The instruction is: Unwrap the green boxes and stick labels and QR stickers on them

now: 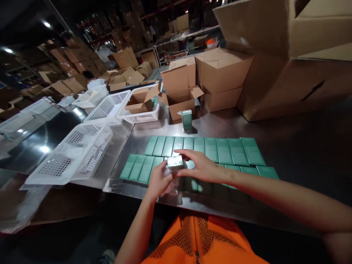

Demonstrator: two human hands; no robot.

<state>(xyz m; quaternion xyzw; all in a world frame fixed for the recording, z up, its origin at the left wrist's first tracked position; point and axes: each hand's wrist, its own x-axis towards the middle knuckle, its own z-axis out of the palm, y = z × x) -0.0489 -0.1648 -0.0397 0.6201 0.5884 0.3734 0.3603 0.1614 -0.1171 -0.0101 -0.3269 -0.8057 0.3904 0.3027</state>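
Over the near edge of the metal table, a small plastic-wrapped box [175,162] is held upright, its pale shiny end facing up. My left hand [161,180] is closed round its left side and lower part. From the right, my right hand [198,165] pinches at it with thumb and forefinger; its other fingers are partly hidden. Beneath and beyond both hands lie two rows of flat green boxes [211,149], set side by side. Another green box in clear wrap [187,120] stands upright behind the rows.
An open carton [181,106] stands behind the upright box, with closed cartons [222,79] to its right. A very large carton [275,73] fills the right rear. White perforated baskets [68,157] line the left side, one holding an open carton [141,101]. A person [92,80] is far back left.
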